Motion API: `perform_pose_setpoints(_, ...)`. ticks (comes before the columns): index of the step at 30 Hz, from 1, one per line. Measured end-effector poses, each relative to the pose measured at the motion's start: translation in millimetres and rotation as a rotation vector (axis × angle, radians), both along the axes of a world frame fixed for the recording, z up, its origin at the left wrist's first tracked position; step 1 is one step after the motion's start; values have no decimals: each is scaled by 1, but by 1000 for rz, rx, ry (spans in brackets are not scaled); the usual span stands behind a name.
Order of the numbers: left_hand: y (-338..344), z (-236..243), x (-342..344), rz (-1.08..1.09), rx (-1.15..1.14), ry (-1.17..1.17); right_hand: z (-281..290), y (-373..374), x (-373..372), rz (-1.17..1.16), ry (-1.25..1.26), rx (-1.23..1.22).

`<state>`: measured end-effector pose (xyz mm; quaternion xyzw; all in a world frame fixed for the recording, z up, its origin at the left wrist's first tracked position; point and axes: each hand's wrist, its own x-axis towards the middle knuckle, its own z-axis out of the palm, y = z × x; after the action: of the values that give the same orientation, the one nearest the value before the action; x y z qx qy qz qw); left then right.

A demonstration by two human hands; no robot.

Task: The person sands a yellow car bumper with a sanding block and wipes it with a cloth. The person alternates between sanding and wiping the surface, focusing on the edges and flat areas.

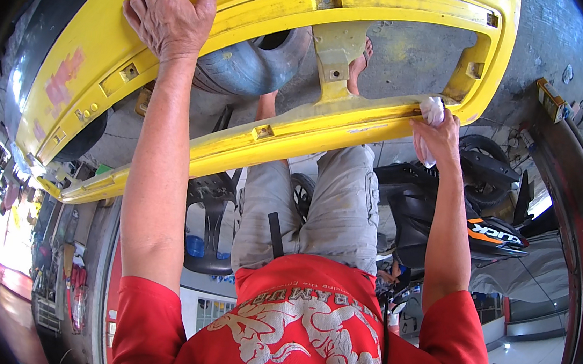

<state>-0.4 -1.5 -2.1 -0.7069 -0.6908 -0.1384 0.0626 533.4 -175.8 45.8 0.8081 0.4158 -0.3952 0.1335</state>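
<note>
A: Grip?
B: Right hand (443, 137) pinched a crumpled white cloth (432, 111), bunched probably to pad the fingers, against the yellow curved panel with an open frame (296, 130).
A: Left hand (172, 20)?
B: Fingers spread, flat on the panel's outer face, up-left of the grip, presumably steadying it.
A: Beyond?
B: Dusty black rubber tyre (246, 69) sat left of the grip; whether it propped the panel, could not tell.

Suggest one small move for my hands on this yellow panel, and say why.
Perhaps slide the right hand leftward, drawing the white cloth along the lower bar of the yellow panel. The cloth sits by that bar's right end, the bar looks smudged farther left, and the left hand, lying on the panel's upper part, could help steady it.
</note>
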Motion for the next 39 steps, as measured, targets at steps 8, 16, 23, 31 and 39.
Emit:
perform_pose_setpoints(8,0,-2,-2,6,0,3,-13,-1,7,-68,48,-48)
perform_pose_setpoints(16,1,-3,-3,0,11,32,-14,-3,11,-87,65,-56)
perform_pose_setpoints(23,0,-1,-2,5,6,25,-15,-5,14,-121,112,-34)
perform_pose_setpoints(31,1,-1,-1,6,19,11,-18,-12,22,-6,108,65)
perform_pose_setpoints(39,1,-2,-3,-3,20,13,-14,2,17,-3,71,-86)
